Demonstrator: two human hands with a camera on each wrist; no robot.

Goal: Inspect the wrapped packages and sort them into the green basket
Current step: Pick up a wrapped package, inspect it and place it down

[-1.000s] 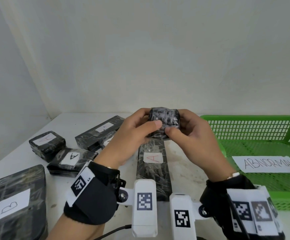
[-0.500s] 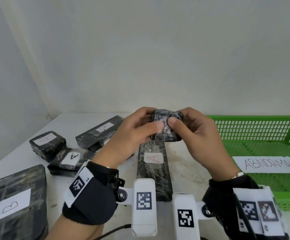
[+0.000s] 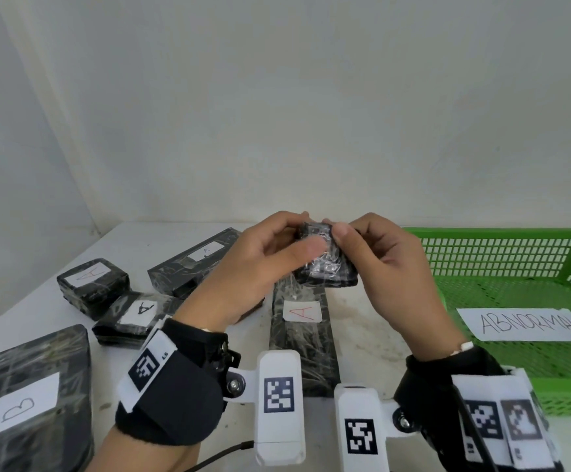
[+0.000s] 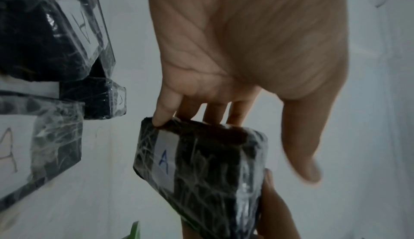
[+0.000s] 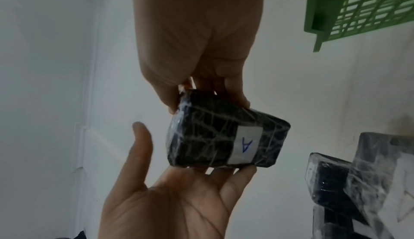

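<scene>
A small black film-wrapped package [image 3: 326, 264] hangs in the air above the table's middle, between both hands. Its white label with a blue A [image 5: 245, 145] faces away from my head. My right hand [image 3: 340, 229] pinches one end, thumb [image 5: 172, 101] against fingers [image 5: 237, 97]. My left hand [image 3: 306, 240] touches the other end with near-straight fingertips [image 4: 161, 118]; its thumb [image 4: 302, 154] stands off the package. The green basket [image 3: 501, 235] sits right of my hands, holding only a paper sheet.
The paper in the basket reads ABNORMAL [image 3: 529, 323]. A long package labelled A [image 3: 302, 335] lies on the white table [image 3: 372, 321] below the hands. Three more A packages [image 3: 93, 284] [image 3: 134, 315] [image 3: 195, 260] lie left, a large B package [image 3: 28, 396] near left.
The hands have turned the small package, so its lower edge now tips toward me. My left thumb has come off it, and the right thumb has moved up onto its top.
</scene>
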